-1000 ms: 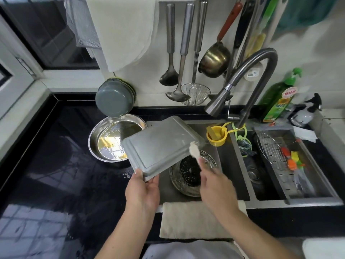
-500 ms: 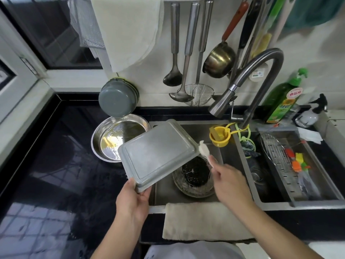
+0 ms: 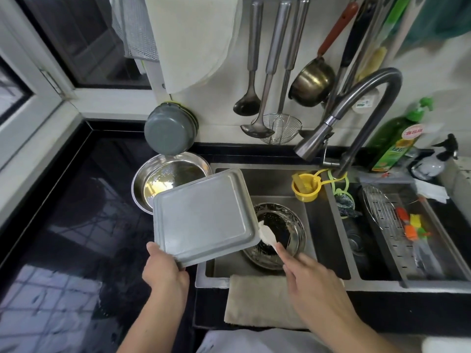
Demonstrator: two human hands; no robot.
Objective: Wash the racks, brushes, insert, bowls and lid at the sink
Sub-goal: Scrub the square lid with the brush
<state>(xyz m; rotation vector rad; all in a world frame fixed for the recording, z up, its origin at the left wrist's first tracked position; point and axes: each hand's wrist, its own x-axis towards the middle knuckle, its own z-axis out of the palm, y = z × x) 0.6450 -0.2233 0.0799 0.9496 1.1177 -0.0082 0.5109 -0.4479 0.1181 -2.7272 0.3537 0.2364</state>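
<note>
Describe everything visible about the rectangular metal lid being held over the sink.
The lid is a dull grey metal rectangle with rounded corners and a raised stepped rim. It is tilted, held over the sink's left edge. The left hand grips its near corner; the white brush in the right hand touches its right edge.

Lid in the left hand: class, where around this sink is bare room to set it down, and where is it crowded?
Free: the black counter left of the steel bowl. Crowded: the left basin, holding a bowl and yellow cup; the right basin's tray carries a rack and brushes.
</note>
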